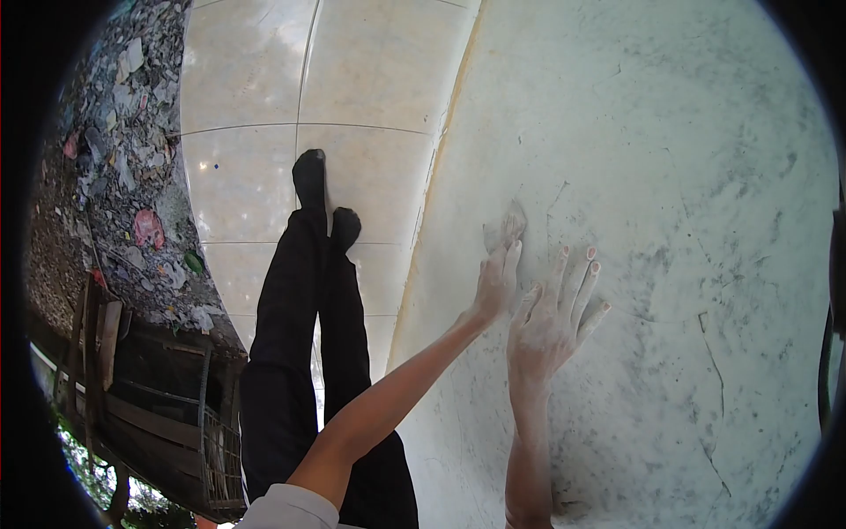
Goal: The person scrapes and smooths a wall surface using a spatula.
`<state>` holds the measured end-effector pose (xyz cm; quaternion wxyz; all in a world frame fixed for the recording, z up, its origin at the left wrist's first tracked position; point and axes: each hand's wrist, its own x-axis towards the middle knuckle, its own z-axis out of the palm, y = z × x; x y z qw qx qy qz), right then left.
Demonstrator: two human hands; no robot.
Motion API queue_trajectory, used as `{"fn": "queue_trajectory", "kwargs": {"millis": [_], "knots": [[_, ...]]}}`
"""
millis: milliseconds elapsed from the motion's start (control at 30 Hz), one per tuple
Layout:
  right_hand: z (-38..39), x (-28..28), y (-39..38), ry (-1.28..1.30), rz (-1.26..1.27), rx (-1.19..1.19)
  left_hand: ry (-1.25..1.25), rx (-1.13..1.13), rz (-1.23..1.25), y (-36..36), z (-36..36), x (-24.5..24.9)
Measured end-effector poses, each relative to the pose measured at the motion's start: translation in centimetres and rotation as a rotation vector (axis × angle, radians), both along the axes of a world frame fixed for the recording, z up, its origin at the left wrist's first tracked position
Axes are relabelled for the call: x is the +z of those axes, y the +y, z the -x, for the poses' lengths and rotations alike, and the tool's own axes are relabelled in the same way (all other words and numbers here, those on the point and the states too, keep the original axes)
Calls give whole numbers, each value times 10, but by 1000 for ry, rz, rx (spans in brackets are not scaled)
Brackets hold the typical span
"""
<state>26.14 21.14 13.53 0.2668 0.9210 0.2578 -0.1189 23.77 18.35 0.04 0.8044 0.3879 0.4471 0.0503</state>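
My left hand, dusted with pale powder, is at the pale green-white surface. Its fingers are close together at a small greyish, blurred thing, which I cannot make out. Just to the right, my right hand lies with spread fingers against the same surface, its back showing and coated in whitish powder. Nothing shows in the right hand. Grey smudges and thin crack-like lines mark the surface around both hands.
Beige tiles with dark joints run along a yellowish edge. Black-clad legs and dark-covered feet are over the tiles. Rubble and litter lie at the left, with wooden boards and a metal grid below.
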Motion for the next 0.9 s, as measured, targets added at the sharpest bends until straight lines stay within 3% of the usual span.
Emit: {"fn": "queue_trajectory", "kwargs": {"millis": [100, 133, 267, 367, 467, 533, 633, 700, 767, 833, 900], "knots": [[0, 0, 1, -13, 25, 6, -15, -105, 9, -6, 14, 18], [-1, -1, 0, -12, 24, 7, -8, -79, -63, -1, 2, 3], [0, -10, -3, -53, 82, 39, 89, -263, 126, 65, -49, -83], [-2, -12, -3, -67, 91, 37, 115, -264, 75, 43, -38, -54], [-2, -9, 2, -73, 69, 33, -11, -68, 31, 10, -8, 2], [-2, -8, 4, -62, 35, 10, 86, 20, -160, 3, -8, 4], [-1, -7, 5, -41, 100, 2, 157, -186, 59, 57, -47, -58], [-2, -8, 8, 9, 14, -61, 177, -241, 140, 71, -59, -74], [-1, -8, 4, -21, 47, -35, 196, -275, 97, 60, -60, -66], [-3, -10, 4, -49, 67, -8, 55, -103, 96, 40, -32, -8], [-2, -9, 3, -48, 61, 0, -20, -69, 88, 32, -24, 7]]}}
